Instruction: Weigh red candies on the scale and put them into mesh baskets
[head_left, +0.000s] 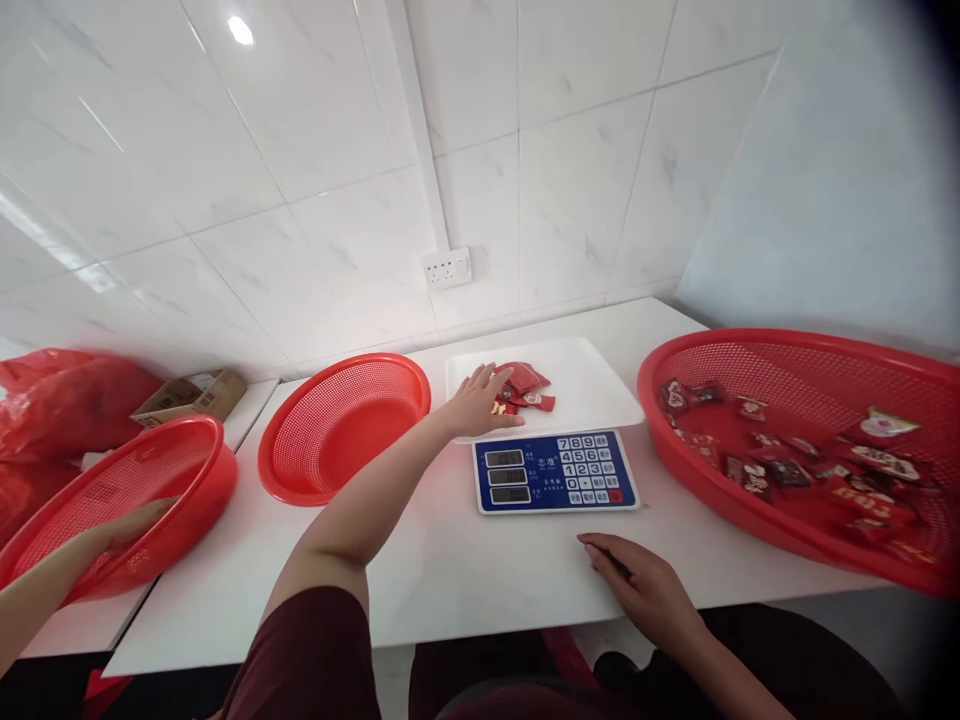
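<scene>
The left hand, its grip open with fingers spread, reaches over the left side of the packets on the tray, just beyond the scale; best to close fingers and thumb round the whole pile, keeping pressure off the tray and the thumb clear of the keys. The right hand curls loosely over the near right of the surface; whether it holds anything, I cannot tell.
</scene>
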